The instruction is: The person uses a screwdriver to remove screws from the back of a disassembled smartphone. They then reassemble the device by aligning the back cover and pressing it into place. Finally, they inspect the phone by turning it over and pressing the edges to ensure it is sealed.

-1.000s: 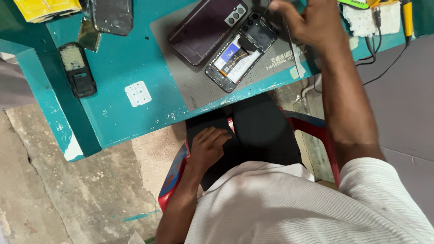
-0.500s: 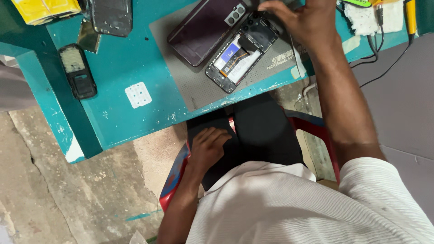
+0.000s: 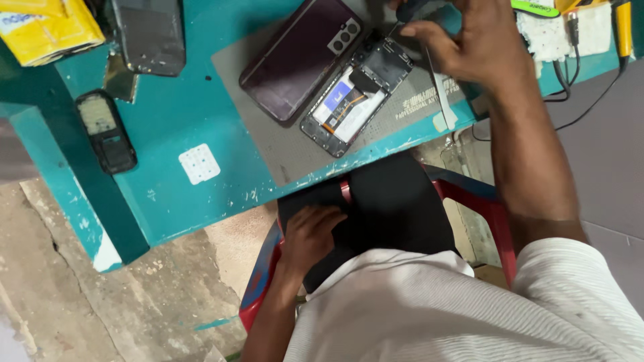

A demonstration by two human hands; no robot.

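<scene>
An opened phone [image 3: 355,97] with its back off lies face down on a grey work mat [image 3: 295,151], showing its battery and board. Its dark purple back cover [image 3: 298,57] lies just to the left of it. My right hand [image 3: 469,47] hovers over the phone's top end, pinching a thin dark-handled tool [image 3: 408,9] whose tip points at the camera corner. My left hand [image 3: 312,234] rests flat on my dark trousers below the table edge, holding nothing.
On the teal table [image 3: 174,201] lie an old keypad phone [image 3: 107,131], a white keypad piece [image 3: 200,163], a dark phone [image 3: 149,33] and a yellow packet [image 3: 40,23]. Cables and a white pad [image 3: 557,27] sit at the right. I sit on a red chair [image 3: 473,194].
My right hand has shifted only slightly over the phone's top end with the tool. My left hand stays on my lap.
</scene>
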